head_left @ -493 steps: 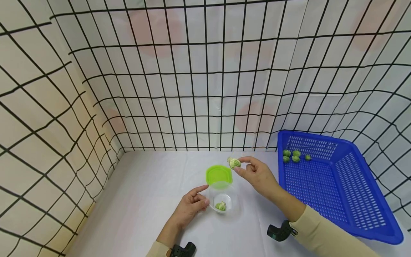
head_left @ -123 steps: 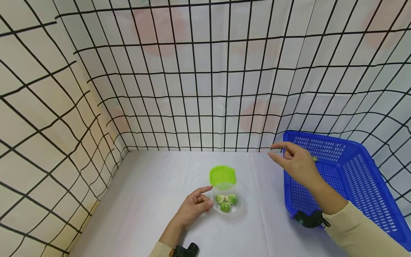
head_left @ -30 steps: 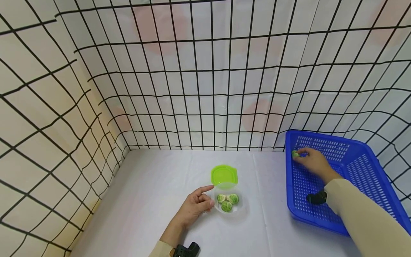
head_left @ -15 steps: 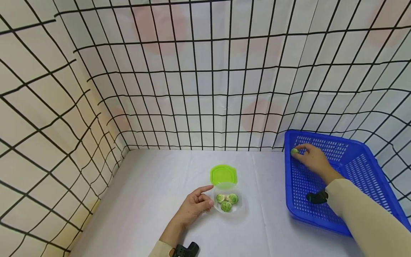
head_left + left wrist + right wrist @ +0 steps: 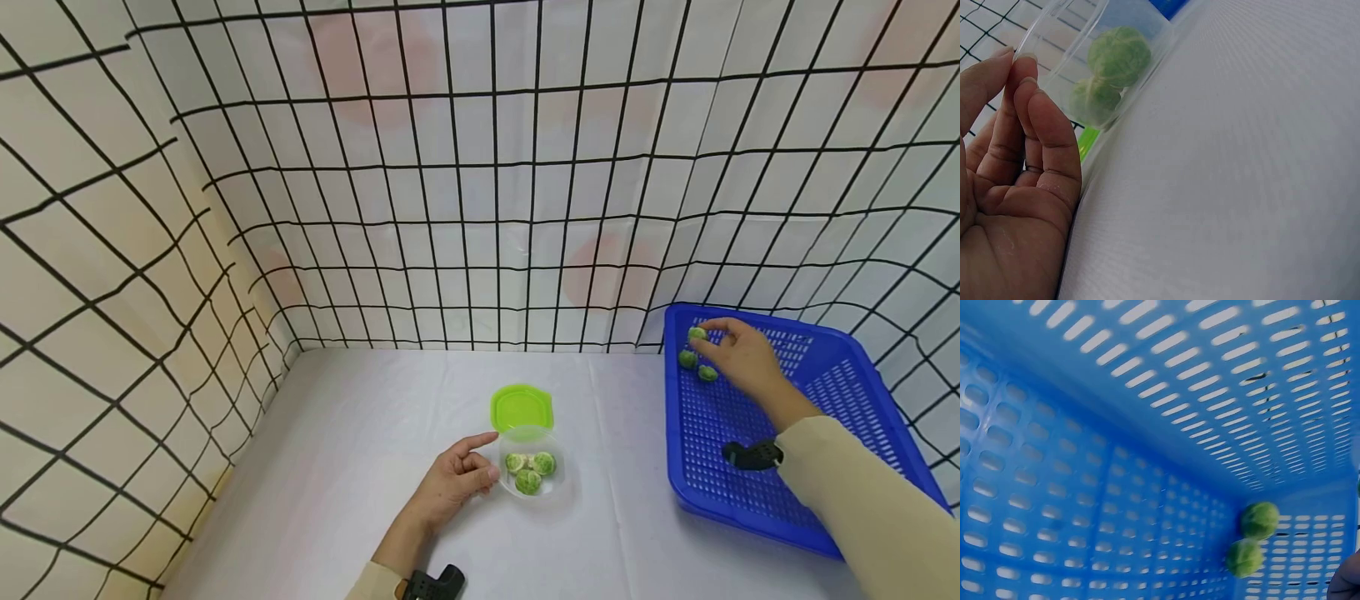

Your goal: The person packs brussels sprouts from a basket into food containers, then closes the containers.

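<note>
In the head view, my right hand (image 5: 742,354) pinches a Brussels sprout (image 5: 697,332) between thumb and fingertips over the far left corner of the blue basket (image 5: 678,475). Two more sprouts lie below it in that corner, one beside the left wall (image 5: 687,359) and another sprout (image 5: 707,373) near the fingers. My left hand (image 5: 450,483) holds the clear round plastic container (image 5: 551,492) at its left rim, fingertips right at the edge in the left wrist view. Inside sit several sprouts (image 5: 1119,56). The right wrist view shows two basket sprouts (image 5: 1260,520) and only a bit of the hand.
A bright green lid (image 5: 521,407) lies flat on the white tablecloth (image 5: 360,433) just behind the container. Black grid netting (image 5: 480,221) over white sheets encloses the back and sides. The basket's raised wall (image 5: 1222,375) stands between the right hand and the container.
The right hand, earlier low in the basket's far left corner, has lifted a sprout up and back, uncovering two others. Over the longer span, sprouts were added to the container. The left hand stays put.
</note>
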A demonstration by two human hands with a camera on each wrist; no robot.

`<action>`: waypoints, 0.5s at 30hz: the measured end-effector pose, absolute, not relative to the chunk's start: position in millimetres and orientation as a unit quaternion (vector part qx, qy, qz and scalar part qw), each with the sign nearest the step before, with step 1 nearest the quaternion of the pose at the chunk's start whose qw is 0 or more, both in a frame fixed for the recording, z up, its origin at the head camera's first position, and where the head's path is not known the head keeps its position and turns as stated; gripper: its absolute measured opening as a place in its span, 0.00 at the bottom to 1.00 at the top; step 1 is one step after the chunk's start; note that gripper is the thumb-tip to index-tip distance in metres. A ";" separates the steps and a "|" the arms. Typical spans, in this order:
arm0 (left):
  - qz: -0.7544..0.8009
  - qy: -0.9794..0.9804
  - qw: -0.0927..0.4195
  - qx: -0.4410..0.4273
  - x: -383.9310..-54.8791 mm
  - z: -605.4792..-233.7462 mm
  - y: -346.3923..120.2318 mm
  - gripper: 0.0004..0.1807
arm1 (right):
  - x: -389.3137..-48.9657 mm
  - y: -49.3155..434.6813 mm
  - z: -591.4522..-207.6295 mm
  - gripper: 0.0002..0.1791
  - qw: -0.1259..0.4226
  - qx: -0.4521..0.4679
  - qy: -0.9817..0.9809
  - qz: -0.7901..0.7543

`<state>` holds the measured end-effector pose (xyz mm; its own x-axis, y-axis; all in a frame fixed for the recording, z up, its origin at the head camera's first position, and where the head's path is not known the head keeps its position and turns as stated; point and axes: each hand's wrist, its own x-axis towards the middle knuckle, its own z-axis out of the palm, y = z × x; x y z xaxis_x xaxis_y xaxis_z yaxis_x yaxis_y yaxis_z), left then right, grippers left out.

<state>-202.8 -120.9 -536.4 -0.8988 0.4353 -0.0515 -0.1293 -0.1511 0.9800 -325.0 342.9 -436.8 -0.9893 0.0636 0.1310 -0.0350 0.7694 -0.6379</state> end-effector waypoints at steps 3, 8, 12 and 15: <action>0.748 0.624 0.189 0.122 -202.7 -536.2 -120.3 0.35 | -322.5 340.7 -430.2 0.33 0.079 -0.007 -0.940 0.332; 0.749 0.624 0.187 0.123 -202.4 -536.2 -120.0 0.35 | -318.4 332.2 -417.4 0.35 0.083 -0.003 -0.939 0.335; 0.748 0.624 0.187 0.123 -202.5 -536.1 -119.8 0.35 | -313.4 320.6 -405.6 0.35 0.077 0.005 -0.933 0.352; 0.749 0.624 0.187 0.124 -202.6 -536.2 -120.1 0.34 | -309.4 310.8 -398.1 0.35 0.070 0.016 -0.928 0.366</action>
